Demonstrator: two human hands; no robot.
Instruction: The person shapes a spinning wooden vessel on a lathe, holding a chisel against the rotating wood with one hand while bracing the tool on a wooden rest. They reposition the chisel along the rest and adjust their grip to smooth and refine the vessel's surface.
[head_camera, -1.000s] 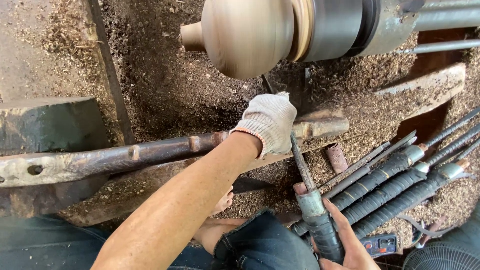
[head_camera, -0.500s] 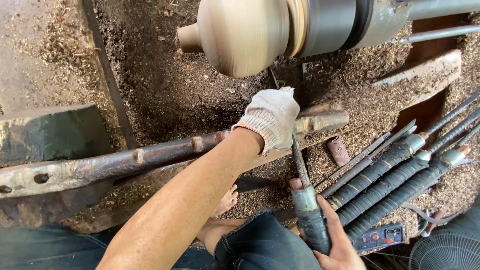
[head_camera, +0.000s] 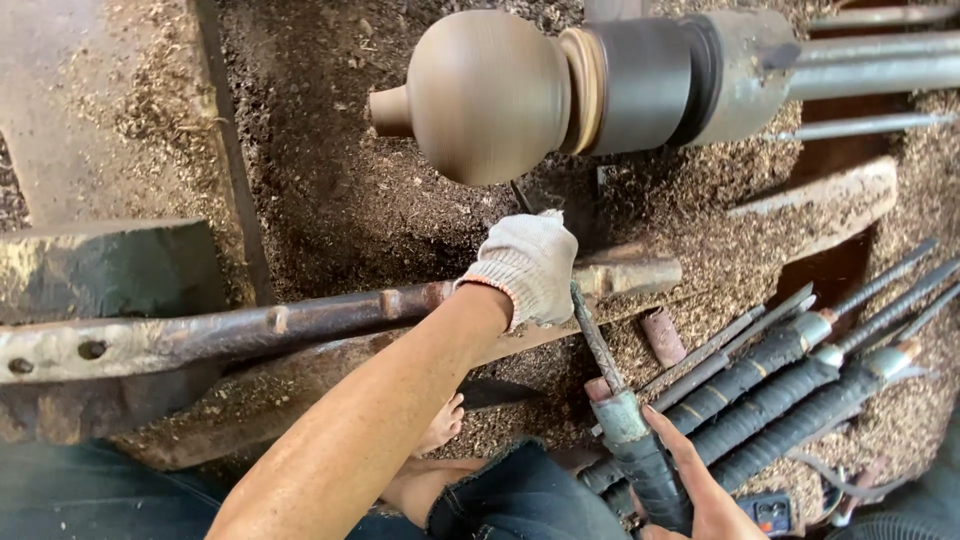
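A round brown wooden vessel (head_camera: 490, 95) with a small knob at its left end is mounted on a lathe spindle (head_camera: 690, 75) at the top. My left hand (head_camera: 528, 265), in a white knit glove, rests on the long metal tool rest bar (head_camera: 300, 315) and holds the shaft of a long turning chisel (head_camera: 598, 345) against it. The chisel's tip points up under the vessel. My right hand (head_camera: 700, 490), bare, grips the chisel's dark wrapped handle near the bottom edge.
Several more long chisels with wrapped handles (head_camera: 790, 385) lie on the right in thick sawdust. A wooden plank (head_camera: 820, 205) lies at the right. My bare foot (head_camera: 440, 425) and knee show below the bar. A heavy metal block (head_camera: 100, 270) sits at the left.
The view has drifted, so the vessel and bar now sit lower and further right in frame. My hands keep the same hold on the chisel against the bar.
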